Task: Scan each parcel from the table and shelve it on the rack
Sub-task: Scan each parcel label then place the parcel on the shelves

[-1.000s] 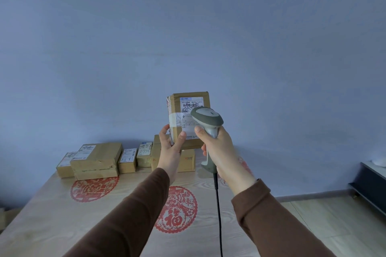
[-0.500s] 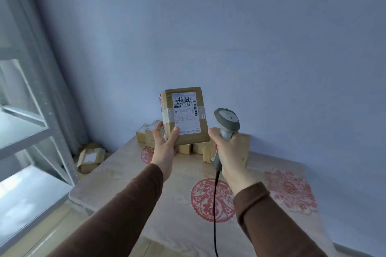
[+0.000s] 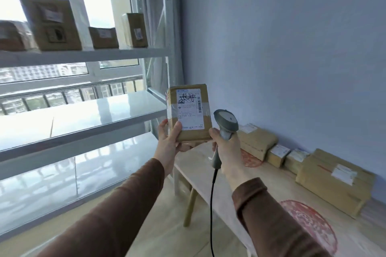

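Centrally in the frame, the left hand (image 3: pixel 168 144) grasps a parcel (image 3: pixel 189 113) by its lower left corner, thumb across the front, holding it upright with the white label facing the camera. Just right of it, the right hand (image 3: pixel 226 150) is clenched round the grip of a grey scanner (image 3: pixel 225 124), whose black cable (image 3: pixel 212 204) hangs down to the bottom edge. A rack (image 3: pixel 83 118) fills the left of the frame; four parcels (image 3: pixel 103 37) stand on its upper shelf at upper left, and the shelves below them are glossy white. At lower right, a bench (image 3: pixel 269 190) with red paper-cut decals carries a row of parcels (image 3: pixel 332 179) along the blue wall.
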Demonstrator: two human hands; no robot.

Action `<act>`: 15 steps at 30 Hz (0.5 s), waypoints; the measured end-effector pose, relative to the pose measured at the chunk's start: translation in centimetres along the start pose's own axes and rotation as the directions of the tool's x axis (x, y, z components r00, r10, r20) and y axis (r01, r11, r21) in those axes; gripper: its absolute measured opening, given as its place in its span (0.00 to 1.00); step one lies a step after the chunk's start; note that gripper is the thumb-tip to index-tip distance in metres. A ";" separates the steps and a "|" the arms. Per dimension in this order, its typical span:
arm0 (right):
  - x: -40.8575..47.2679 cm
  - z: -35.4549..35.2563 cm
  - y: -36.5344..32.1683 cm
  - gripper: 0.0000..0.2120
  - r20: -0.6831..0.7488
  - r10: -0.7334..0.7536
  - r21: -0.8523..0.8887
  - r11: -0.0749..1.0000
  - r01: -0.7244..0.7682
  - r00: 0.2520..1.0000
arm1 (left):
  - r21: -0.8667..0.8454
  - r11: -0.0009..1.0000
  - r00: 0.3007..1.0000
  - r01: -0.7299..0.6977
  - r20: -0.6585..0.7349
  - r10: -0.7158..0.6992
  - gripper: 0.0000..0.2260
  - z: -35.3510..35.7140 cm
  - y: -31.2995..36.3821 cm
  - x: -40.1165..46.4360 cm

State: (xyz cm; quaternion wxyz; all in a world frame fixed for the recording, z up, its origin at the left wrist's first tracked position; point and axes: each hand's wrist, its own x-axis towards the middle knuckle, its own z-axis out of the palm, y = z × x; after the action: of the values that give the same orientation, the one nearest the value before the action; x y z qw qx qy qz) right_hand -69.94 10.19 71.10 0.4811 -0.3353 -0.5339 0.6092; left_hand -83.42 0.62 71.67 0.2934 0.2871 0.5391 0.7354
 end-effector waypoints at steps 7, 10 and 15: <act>-3.6 18.1 2.8 0.15 0.138 0.018 -0.053 0.999 -0.011 0.990 | 0.041 0.999 0.982 -0.032 -0.184 0.039 0.25 -17.4 5.0 0.6; -6.4 26.1 4.0 0.08 0.235 0.059 -0.043 0.998 -0.050 0.970 | 0.047 0.998 0.975 -0.052 -0.213 0.061 0.24 -26.1 6.9 0.4; -11.2 38.9 6.5 0.06 0.353 0.090 -0.056 0.996 -0.075 0.931 | -0.012 0.999 0.958 -0.037 -0.286 0.032 0.25 -39.8 9.7 -0.1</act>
State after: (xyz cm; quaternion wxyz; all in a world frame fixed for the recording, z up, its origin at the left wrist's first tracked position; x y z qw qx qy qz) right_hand -103.82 -12.92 71.59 0.3437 -0.2518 -0.6097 0.6684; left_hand -113.93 -26.73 70.89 0.2019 0.1847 0.5645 0.7788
